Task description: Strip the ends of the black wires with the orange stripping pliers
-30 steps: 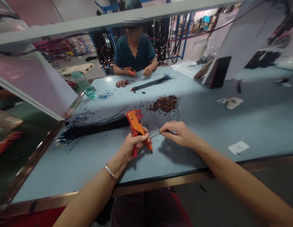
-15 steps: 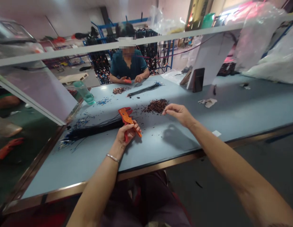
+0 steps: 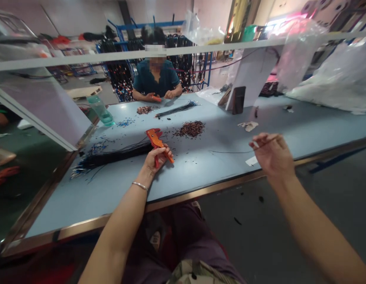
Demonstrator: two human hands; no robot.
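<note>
My left hand is wrapped round the handles of an orange and red wire stripper, its jaws pointing away from me over the blue-grey table. Off to the right, my right hand is raised above the table's front part. Its fingers pinch a thin dark wire, which stretches out leftward. A thick bundle of black wires with blue and white ends lies to the left of the stripper. Beyond the stripper, to its right, is a heap of small dark brown and coppery pieces.
A co-worker sits across the table, holding an orange tool near a second wire bundle. A green bottle stands at the left. A dark phone-like object leans on the right shelf support. Plastic bags lie at the right.
My right hand has moved right, away from the brown heap, and a length of dark wire now shows in it. My left hand still holds the wire stripper. The view has shifted slightly.
</note>
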